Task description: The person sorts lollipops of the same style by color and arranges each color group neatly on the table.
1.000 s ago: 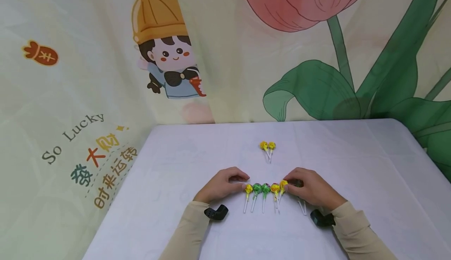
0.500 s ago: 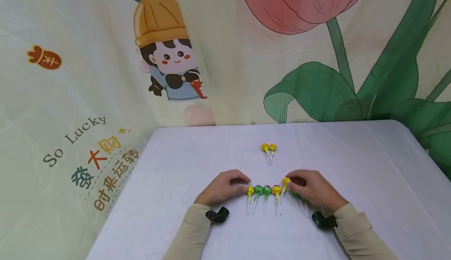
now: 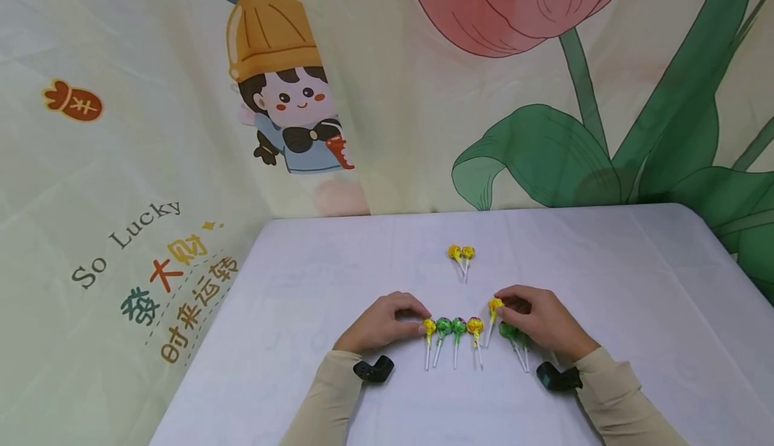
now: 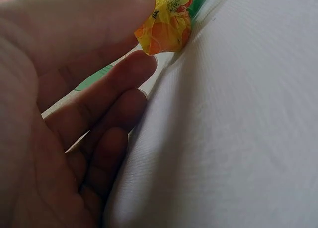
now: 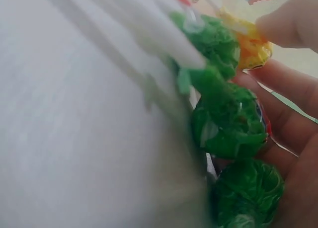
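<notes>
In the head view, a row of lollipops lies on the white table. At its left end my left hand (image 3: 382, 320) has thumb and forefinger at the head of a yellow-wrapped lollipop (image 4: 166, 34). Beside it come two green lollipops (image 3: 451, 326) and another yellow one (image 3: 475, 326). My right hand (image 3: 541, 318) pinches a yellow lollipop (image 3: 495, 309) by its head, apart from the row, stick pointing down. Under the right hand lie green lollipops (image 5: 233, 121), partly hidden from the head view. The right wrist view shows three green heads close to the palm.
Farther back on the white-covered table (image 3: 338, 258), two yellow lollipops (image 3: 462, 254) lie with sticks crossing. A printed curtain (image 3: 393, 97) hangs behind the table's far edge. Black wrist cameras (image 3: 373, 369) sit on both wrists.
My right hand has moved the yellow lollipop slightly right and away from the row, opening a gap. More of the green lollipops shows beneath that hand. My left hand stays at the row's left end.
</notes>
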A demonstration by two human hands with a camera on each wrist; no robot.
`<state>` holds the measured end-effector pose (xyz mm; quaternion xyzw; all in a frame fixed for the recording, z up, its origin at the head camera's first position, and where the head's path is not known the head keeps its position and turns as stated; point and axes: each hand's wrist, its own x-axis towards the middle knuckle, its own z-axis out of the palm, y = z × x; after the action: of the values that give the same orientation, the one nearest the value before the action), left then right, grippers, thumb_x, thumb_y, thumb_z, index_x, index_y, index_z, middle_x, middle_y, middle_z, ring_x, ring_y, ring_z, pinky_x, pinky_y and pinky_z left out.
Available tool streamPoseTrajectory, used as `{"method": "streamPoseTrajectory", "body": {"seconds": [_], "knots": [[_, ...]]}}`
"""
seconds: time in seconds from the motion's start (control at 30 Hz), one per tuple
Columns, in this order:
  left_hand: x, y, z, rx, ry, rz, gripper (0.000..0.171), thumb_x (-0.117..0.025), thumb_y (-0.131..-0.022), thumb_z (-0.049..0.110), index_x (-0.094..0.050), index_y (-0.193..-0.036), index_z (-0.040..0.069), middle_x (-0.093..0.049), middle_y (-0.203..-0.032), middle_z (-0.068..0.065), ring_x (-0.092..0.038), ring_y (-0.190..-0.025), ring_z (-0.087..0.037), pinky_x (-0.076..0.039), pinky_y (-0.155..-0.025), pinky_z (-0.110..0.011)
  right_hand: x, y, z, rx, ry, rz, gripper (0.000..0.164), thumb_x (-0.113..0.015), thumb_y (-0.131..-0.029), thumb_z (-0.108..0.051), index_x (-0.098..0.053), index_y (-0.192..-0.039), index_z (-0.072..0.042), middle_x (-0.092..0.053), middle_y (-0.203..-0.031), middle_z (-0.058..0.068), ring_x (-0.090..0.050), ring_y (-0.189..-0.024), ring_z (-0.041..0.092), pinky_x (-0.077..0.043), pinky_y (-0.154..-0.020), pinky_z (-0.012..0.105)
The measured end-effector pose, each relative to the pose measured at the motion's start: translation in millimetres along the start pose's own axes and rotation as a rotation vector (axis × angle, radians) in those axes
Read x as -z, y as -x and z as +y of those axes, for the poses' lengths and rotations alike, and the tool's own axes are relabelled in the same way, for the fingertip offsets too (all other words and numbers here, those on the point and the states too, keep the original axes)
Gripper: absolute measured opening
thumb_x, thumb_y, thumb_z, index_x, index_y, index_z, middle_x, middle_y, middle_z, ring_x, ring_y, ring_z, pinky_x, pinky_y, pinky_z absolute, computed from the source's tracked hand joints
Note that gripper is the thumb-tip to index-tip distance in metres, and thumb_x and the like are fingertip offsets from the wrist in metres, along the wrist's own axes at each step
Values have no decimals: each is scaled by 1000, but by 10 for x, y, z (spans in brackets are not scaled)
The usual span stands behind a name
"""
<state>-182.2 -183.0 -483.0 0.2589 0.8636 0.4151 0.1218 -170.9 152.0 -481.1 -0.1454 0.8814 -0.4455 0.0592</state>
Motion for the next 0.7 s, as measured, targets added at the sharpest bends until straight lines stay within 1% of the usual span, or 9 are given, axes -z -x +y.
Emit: {"method": "streamPoseTrajectory", "body": {"seconds": [0.17,0.33,0.43,0.53,0.7], "knots": [[-7,-6,-7,1,-3,-5,19,-79,-87,33,-74,-106,34,-67,-108,19,-56,-109,-7,-43,-100,-34,11,4,5,-12,-48,31,31,-71,-94,-24,-68,-123,-12,-69,-106,-2,-62,-88,16,-54,-76,29],[-4,1,-5,-14,-2,-9,21,-80,-87,32,-75,-107,31,-67,-109,19,-56,-110,-7,-43,-100,-34,5,17,5,-6,-37,95,32,-69,-95,-22,-67,-124,-11,-68,-107,1,-60,-88,18,-54,-73,28],[-1,6,-3,-17,-3,-10,23,-80,-87,32,-75,-109,28,-66,-109,19,-56,-110,-7,-43,-100,-33,0,26,9,-2,-48,126,31,-68,-96,-20,-66,-125,-10,-66,-107,3,-59,-87,20,-54,-70,27],[-3,8,-5,-16,-14,-9,24,-80,-87,32,-75,-111,28,-66,-110,20,-56,-110,-7,-43,-100,-33,-2,29,7,0,-78,141,32,-67,-96,-18,-65,-126,-9,-65,-107,5,-59,-87,22,-55,-67,27],[-10,4,-11,-24,-33,-7,24,-80,-87,32,-75,-110,29,-66,-109,20,-56,-110,-6,-43,-99,-32,0,33,-4,5,-101,151,36,-67,-97,-19,-63,-131,-8,-65,-110,6,-59,-89,23,-55,-68,27]]}}
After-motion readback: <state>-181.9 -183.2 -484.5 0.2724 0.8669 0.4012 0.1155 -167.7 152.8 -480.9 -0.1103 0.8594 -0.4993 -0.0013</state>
